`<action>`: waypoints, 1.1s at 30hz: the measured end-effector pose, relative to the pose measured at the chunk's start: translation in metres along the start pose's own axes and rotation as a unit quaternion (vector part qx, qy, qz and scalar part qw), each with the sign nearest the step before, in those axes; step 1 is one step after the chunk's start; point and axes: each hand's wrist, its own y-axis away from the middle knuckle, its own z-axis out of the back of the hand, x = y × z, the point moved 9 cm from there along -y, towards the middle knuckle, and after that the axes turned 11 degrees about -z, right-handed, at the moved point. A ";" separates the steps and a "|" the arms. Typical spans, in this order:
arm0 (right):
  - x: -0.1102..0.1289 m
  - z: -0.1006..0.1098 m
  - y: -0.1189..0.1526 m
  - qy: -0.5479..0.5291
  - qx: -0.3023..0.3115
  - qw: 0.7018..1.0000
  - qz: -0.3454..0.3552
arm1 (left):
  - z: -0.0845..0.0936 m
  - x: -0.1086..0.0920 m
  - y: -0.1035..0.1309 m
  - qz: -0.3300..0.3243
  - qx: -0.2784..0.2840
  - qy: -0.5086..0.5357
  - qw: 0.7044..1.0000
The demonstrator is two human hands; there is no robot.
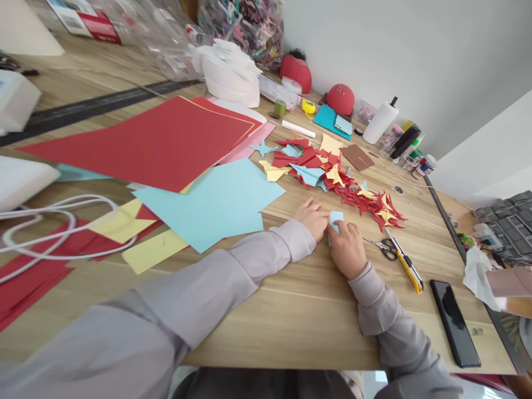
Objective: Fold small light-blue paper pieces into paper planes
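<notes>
A small piece of light blue folded paper (337, 216) lies on the table between my hands. My right hand (349, 250) presses down on it with bent fingers, thumb towards the left. From the other side my left hand (311, 219) holds the paper's left edge, its fingers curled and close together. Much of the paper is hidden under the fingers. Just beyond is a long pile of folded paper shapes (310, 158) in red, yellow and blue, with many pointed red stars (366, 202) at its right end.
Scissors (389, 250) and a yellow utility knife (409, 271) lie right of my right hand, a black phone (455, 321) beyond. Large red sheets (158, 141) and blue sheets (211, 199) spread to the left, near a white cable (62, 233). Bottles (381, 122) stand along the wall.
</notes>
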 end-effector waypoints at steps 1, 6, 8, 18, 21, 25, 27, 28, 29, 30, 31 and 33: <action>0.001 0.003 0.004 -0.004 -0.006 1.000 0.005 | 0.000 0.000 0.000 -0.002 0.002 -0.001 1.000; 0.010 0.017 0.033 -0.063 -0.029 0.997 0.037 | -0.004 0.000 -0.001 -0.013 -0.008 -0.011 1.000; 0.011 0.019 0.042 -0.099 -0.031 0.993 0.053 | -0.006 0.000 -0.001 -0.024 -0.019 -0.018 0.999; -0.059 -0.002 0.014 -0.207 -0.042 0.965 -0.153 | 0.001 0.001 0.003 -0.037 -0.078 0.009 0.996; -0.051 -0.006 0.003 -0.208 -0.027 0.967 -0.147 | 0.005 0.002 0.005 -0.034 -0.100 0.016 0.994; -0.033 -0.007 0.001 -0.177 -0.021 0.977 -0.118 | 0.004 0.005 0.005 -0.031 -0.114 0.017 0.993; -0.031 -0.008 0.003 -0.169 -0.024 0.979 -0.114 | 0.003 0.005 0.006 -0.032 -0.118 0.014 0.992; -0.031 -0.009 0.004 -0.169 -0.028 0.979 -0.113 | 0.002 0.004 0.006 -0.040 -0.119 0.014 0.992; -0.031 -0.010 0.005 -0.172 -0.033 0.978 -0.111 | 0.001 0.003 0.006 -0.051 -0.122 0.014 0.991; -0.031 -0.010 0.006 -0.177 -0.038 0.978 -0.107 | 0.000 0.001 0.007 -0.066 -0.125 0.014 0.990; -0.032 -0.010 0.007 -0.182 -0.043 0.977 -0.103 | -0.002 -0.001 0.007 -0.081 -0.130 0.013 0.988; -0.033 -0.011 0.007 -0.192 -0.051 0.975 -0.099 | -0.005 -0.003 0.008 -0.105 -0.145 0.009 0.984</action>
